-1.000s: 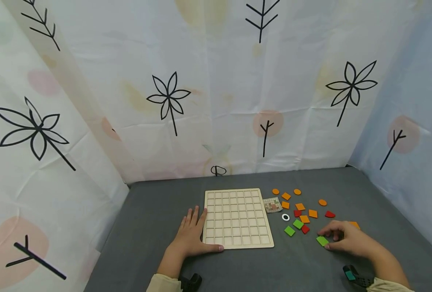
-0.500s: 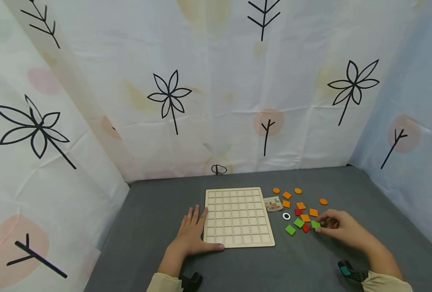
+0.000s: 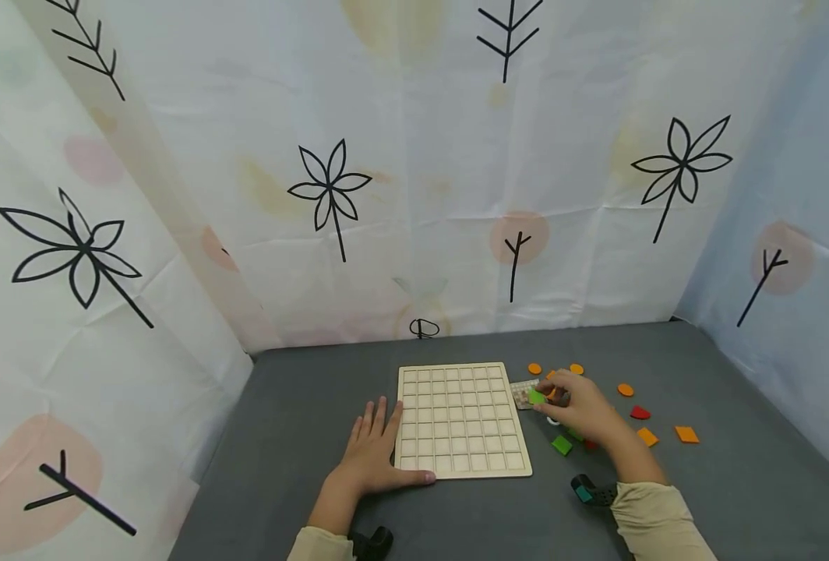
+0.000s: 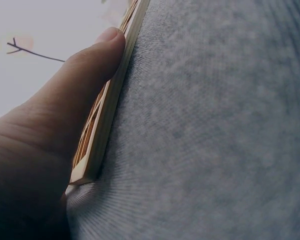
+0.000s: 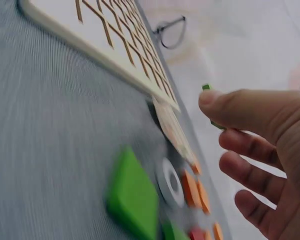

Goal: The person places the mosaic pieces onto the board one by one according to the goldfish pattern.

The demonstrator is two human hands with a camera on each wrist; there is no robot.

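Note:
A pale wooden grid board (image 3: 460,421) lies on the grey cloth, its square cells bare. My left hand (image 3: 368,456) rests flat at the board's left front corner, fingers spread along the left side and thumb on the front edge. In the left wrist view the thumb (image 4: 92,62) lies over the board's rim (image 4: 107,117). My right hand (image 3: 583,405) pinches a green square tile (image 3: 537,397) between thumb and fingers. It is raised over the small patterned card (image 3: 520,393) beside the board. Part of that card is hidden by the hand and tile.
Right of the board lie orange round pieces (image 3: 625,389), orange squares (image 3: 686,435), a red piece (image 3: 640,412) and another green tile (image 3: 562,445). A white ring (image 5: 170,182) is partly hidden under the right hand in the head view. Patterned cloth walls (image 3: 414,195) enclose the table.
My right hand has carried the green tile left and away from me, from the right of the scattered pieces to over the card. The left hand stays on the board.

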